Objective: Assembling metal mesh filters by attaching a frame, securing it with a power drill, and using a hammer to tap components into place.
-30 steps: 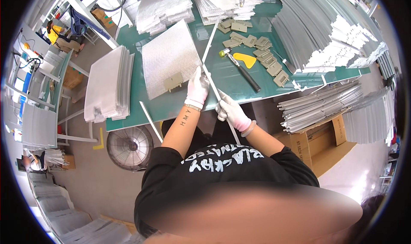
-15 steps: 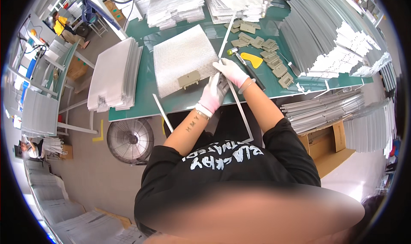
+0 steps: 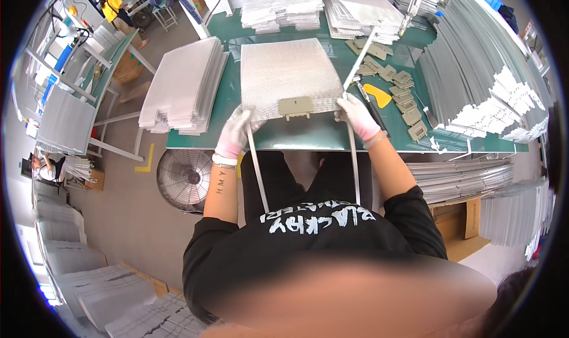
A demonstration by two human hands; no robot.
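Mesh panel [image 3: 290,71] lay in front of you over the near middle of the green desk [image 3: 296,137], silvery, with its near edge toward your body. A grey-green plastic part [image 3: 296,106] sat at that near edge, right of its middle, short tabs pointing toward you.

Your hands were well apart, both in white gloves with pink at the wrists. Your left hand [image 3: 235,129] was clamped on the panel's near left corner, the upper end of the left strip [image 3: 256,172] right at the fingers. Your right hand [image 3: 357,116] was clamped at the near right corner, next to the right strip [image 3: 355,172]. Couldn't tell how firmly either one pinched the strips. Both strips, white and narrow, ran down past the desk edge toward your shirt. Another white strip [image 3: 360,58] slanted up and away from your right hand.

Just right of that hand: hammer [image 3: 374,109], partly covered, and a yellow scraper [image 3: 377,95]. Further right, a line of loose plastic parts [image 3: 406,105], then a big pile of grey strips [image 3: 468,65]. Left of the panel stood a panel stack [image 3: 181,83]; two more piles, a back left pile [image 3: 281,6] and a back right pile [image 3: 361,9], sat at the far side. Floor fan [image 3: 191,178] was below the desk, to your left.
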